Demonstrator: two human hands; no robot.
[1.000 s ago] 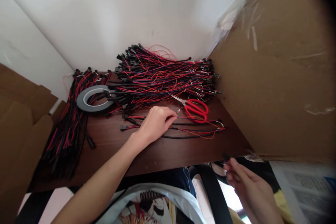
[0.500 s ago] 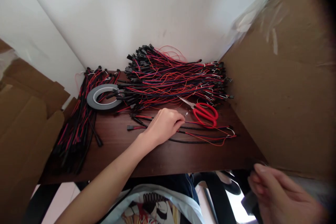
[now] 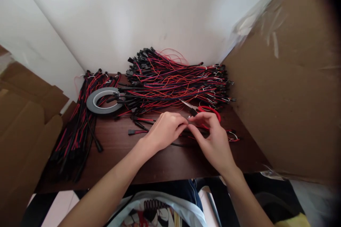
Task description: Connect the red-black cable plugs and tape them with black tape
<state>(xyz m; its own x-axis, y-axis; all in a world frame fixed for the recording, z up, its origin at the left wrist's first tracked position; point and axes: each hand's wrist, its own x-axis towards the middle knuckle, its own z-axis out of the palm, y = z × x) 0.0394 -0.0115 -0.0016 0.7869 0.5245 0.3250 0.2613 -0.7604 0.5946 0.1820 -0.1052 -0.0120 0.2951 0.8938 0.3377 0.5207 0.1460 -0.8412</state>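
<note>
My left hand [image 3: 166,129] is closed in a pinch over a wire harness [image 3: 146,123] of red and black wires, just above the table. My right hand [image 3: 213,138] has come up against its fingertips, thumb and forefinger bent towards the same spot. A small dark piece [image 3: 193,112] shows by my right forefinger; what it is I cannot make out. A second harness with a black connector [image 3: 131,132] lies below, partly hidden by both hands. Red-handled scissors [image 3: 210,109] rest behind my right hand, blades pointing to the back left.
A large pile of wire harnesses [image 3: 170,81] lies along the back wall. More harnesses [image 3: 80,127] are heaped at the left, beneath a grey roll of tape [image 3: 92,101]. Cardboard [image 3: 287,88] walls the right side, and an opened carton [image 3: 29,124] stands left.
My right hand has moved from the lower right, beyond the table edge, in to meet my left hand. My left hand stays on the harness.
</note>
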